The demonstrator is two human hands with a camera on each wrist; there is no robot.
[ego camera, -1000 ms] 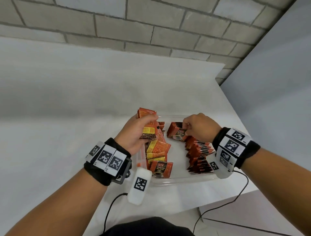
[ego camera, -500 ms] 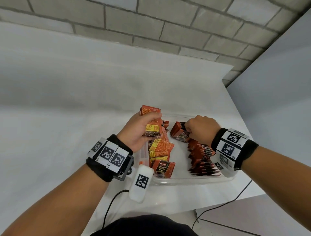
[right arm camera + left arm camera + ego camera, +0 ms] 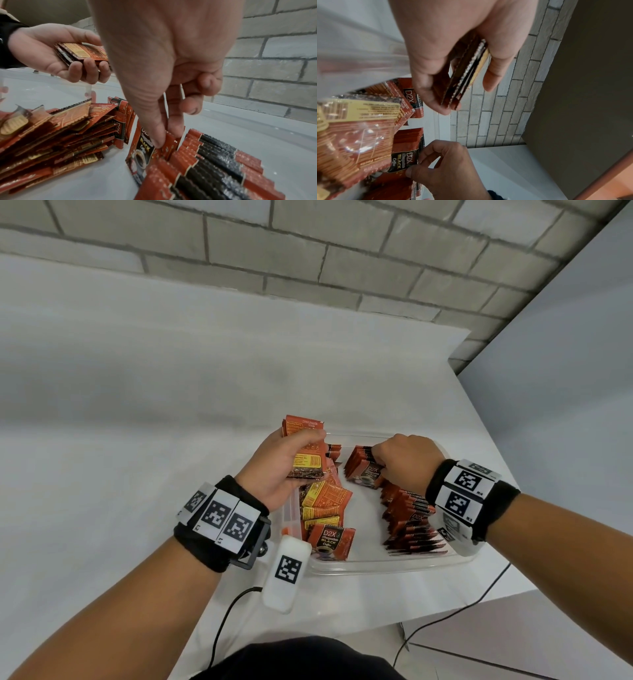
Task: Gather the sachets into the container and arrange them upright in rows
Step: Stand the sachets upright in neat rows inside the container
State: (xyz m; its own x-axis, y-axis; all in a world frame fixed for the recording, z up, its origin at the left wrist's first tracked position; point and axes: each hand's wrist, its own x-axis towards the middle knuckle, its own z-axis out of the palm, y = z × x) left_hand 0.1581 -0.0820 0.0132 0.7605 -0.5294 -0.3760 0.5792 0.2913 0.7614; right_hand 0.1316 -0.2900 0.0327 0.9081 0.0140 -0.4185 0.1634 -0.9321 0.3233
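The sachets are all in the clear container (image 3: 376,565), which sits at the near right corner of the white table (image 3: 137,440), and you're working them into order. Your upright row (image 3: 409,518) runs along the right side, packed edge-up toward you. Your right hand (image 3: 406,462) is at its far end, thumb and fingertips (image 3: 158,142) pinching the front sachets (image 3: 366,474) as they tuck into line. Your left hand (image 3: 286,470) hovers over the container's left side, fingers curled round a small held stack (image 3: 306,451), ready to feed across. Below it the loose heap (image 3: 323,508) lies flat and fanned along the left wall, faces up and overlapping. By my read you're roughly halfway: one row built, that heap and your handful to stand up yet. Behind the table runs a brick wall (image 3: 308,251).
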